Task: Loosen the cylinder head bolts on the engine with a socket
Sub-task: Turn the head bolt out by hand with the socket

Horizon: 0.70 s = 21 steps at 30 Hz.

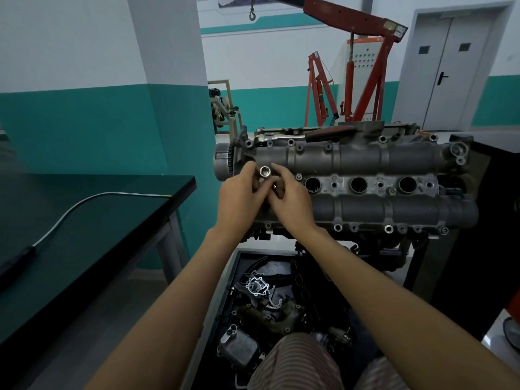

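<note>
1. Hands meet over the grey cast-metal engine cylinder head (pixel 365 175), at its 9 o'clock end.
2. Left hand (pixel 242 192) pinches a short shiny silver socket (pixel 264 171) between fingertips, open end facing up.
3. Right hand (pixel 289 201) has fingers curled onto the same socket from 3 o'clock.
4. Chrome ratchet with dark red-trimmed handle (pixel 304 135) lies along the head's 12 o'clock edge.
5. Black tray of loose engine parts (pixel 225 299) sits at 6 o'clock, below the engine.
</note>
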Motion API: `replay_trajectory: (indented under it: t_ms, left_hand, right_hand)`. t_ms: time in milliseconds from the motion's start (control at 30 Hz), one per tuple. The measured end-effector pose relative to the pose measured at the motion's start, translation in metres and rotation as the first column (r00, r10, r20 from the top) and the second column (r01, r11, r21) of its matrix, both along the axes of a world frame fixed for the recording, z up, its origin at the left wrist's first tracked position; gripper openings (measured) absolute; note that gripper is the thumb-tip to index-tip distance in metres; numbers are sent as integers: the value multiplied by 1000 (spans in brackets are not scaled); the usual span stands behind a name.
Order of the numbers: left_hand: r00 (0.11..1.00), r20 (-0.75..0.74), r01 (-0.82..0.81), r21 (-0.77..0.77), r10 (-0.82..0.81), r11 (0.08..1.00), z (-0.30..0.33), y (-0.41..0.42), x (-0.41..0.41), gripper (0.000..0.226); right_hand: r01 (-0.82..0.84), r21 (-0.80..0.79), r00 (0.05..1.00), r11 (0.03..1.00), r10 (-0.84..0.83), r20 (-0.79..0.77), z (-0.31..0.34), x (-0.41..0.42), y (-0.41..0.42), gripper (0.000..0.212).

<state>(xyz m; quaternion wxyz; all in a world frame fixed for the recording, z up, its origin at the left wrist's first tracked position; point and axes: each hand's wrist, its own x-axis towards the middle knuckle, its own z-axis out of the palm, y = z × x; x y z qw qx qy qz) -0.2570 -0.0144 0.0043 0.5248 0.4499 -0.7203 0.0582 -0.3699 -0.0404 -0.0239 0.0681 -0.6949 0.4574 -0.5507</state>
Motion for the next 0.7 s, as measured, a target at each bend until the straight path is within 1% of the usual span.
replay_trajectory:
  t_ms: [33, 100, 167, 233, 300, 367, 467, 533, 600, 633, 700]
  left_hand:
    - [1000, 1, -11, -9, 11, 1000, 0, 1, -2, 25]
    - [999, 40, -13, -27, 14, 1000, 0, 2, -2, 26]
    - [995, 101, 8, -42, -4, 999, -1, 3, 1, 21]
    - [990, 138, 19, -53, -12, 998, -1, 2, 4, 25]
    - [993, 120, 15, -50, -9, 999, -1, 1, 6, 18]
    - [998, 70, 7, -36, -4, 999, -2, -2, 4, 12]
    - [999, 23, -33, -34, 34, 999, -4, -2, -1, 23]
    - [997, 30, -63, -53, 65, 997, -4, 0, -4, 27]
    - [996, 43, -74, -58, 77, 996, -4, 0, -4, 31]
    - [996, 53, -74, -58, 77, 996, -4, 0, -3, 32]
    - [994, 93, -58, -60, 64, 996, -5, 1, -1, 29]
  right_hand:
    - [10, 24, 1000, 1000, -11, 28, 1, 1, 0, 33]
    - [12, 38, 996, 999, -15, 84, 1, 1, 0, 13]
    - [-4, 12, 994, 1000, 3, 113, 0, 2, 1, 13]
    - [-40, -15, 994, 999, 41, 100, -1, 1, 2, 9]
    - [-50, -39, 998, 998, 51, 29, 0, -1, 2, 18]
    - [-59, -47, 998, 997, 58, -35, 1, -2, 2, 23]
    - [-47, -33, 995, 998, 43, -94, 2, -3, 2, 27]
    - [-37, 13, 998, 999, 37, -53, 3, -2, 3, 28]
    - [-10, 48, 1000, 999, 9, 18, 5, 0, 3, 16]
    - [-8, 43, 999, 999, 6, 54, 5, 1, 4, 10]
    - [-31, 16, 995, 999, 30, 96, 6, 2, 6, 10]
